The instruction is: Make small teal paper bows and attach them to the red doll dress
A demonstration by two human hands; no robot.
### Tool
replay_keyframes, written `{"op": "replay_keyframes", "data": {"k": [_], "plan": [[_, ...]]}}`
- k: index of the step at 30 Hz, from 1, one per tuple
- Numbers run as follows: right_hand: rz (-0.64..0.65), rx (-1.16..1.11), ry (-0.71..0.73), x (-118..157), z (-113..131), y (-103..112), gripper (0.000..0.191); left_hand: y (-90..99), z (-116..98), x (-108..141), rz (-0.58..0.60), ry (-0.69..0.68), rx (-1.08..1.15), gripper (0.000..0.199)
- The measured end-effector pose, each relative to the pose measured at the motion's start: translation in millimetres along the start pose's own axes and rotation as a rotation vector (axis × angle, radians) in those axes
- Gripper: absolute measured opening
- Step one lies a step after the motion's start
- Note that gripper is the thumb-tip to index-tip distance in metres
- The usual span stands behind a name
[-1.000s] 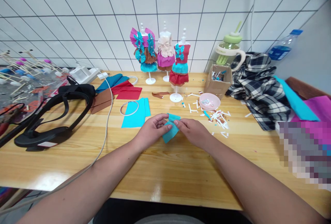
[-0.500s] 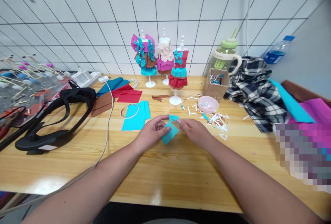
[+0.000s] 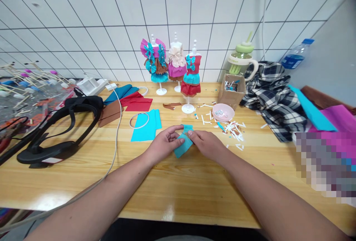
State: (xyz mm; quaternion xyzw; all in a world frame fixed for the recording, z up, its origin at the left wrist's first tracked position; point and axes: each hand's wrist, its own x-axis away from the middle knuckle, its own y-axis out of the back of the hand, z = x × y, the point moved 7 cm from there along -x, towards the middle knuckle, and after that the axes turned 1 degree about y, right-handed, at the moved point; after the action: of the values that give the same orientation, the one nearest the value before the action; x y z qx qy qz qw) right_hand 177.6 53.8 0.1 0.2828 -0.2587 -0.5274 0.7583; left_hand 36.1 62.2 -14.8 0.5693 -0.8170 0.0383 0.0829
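Note:
Between my two hands is a small piece of turquoise crepe paper (image 3: pixel 183 146), held above the wooden table. My left hand (image 3: pixel 166 141) pinches its left side with thumb and fingers. At its right edge, the thumb and fingers of my right hand (image 3: pixel 207 142) are closed on the paper. A flap of it sticks up between the hands. Behind them stands a small white dress form (image 3: pixel 191 85) in a red and turquoise paper dress with bows. Left of my hands lie turquoise paper sheets (image 3: pixel 144 131) with a roll of tape (image 3: pixel 139 121) on top.
Two more dressed forms (image 3: pixel 157 63) stand against the tiled wall. White paper strips (image 3: pixel 236 131) lie scattered by a pink bowl (image 3: pixel 223 112) and a cardboard box (image 3: pixel 232 92). A black headset (image 3: pixel 58 133) and a white cable (image 3: pixel 115 148) are at left, plaid cloth (image 3: pixel 274 100) at right.
The turquoise paper has shifted slightly and its upper flap now shows more openly between my fingers. Both hands keep their hold; the view has moved a little.

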Motion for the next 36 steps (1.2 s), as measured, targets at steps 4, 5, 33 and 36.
{"op": "replay_keyframes", "data": {"k": [4, 5, 33, 36], "plan": [[0.0, 0.014, -0.017, 0, -2, 0, 0.049, 0.1, 1, 0, 0.005, -0.006, -0.015, 0.059], [0.004, 0.017, -0.019, -1, -3, 0, 0.049, 0.2, 1, 0, 0.005, -0.007, -0.019, 0.059], [-0.039, 0.283, -0.043, -3, -12, 9, 0.027, 14.2, -11, 1, -0.096, 0.001, 0.027, 0.072], [-0.103, 0.258, -0.069, -4, -13, 16, 0.029, 9.9, -6, -1, -0.026, 0.003, -0.051, 0.076]]}}
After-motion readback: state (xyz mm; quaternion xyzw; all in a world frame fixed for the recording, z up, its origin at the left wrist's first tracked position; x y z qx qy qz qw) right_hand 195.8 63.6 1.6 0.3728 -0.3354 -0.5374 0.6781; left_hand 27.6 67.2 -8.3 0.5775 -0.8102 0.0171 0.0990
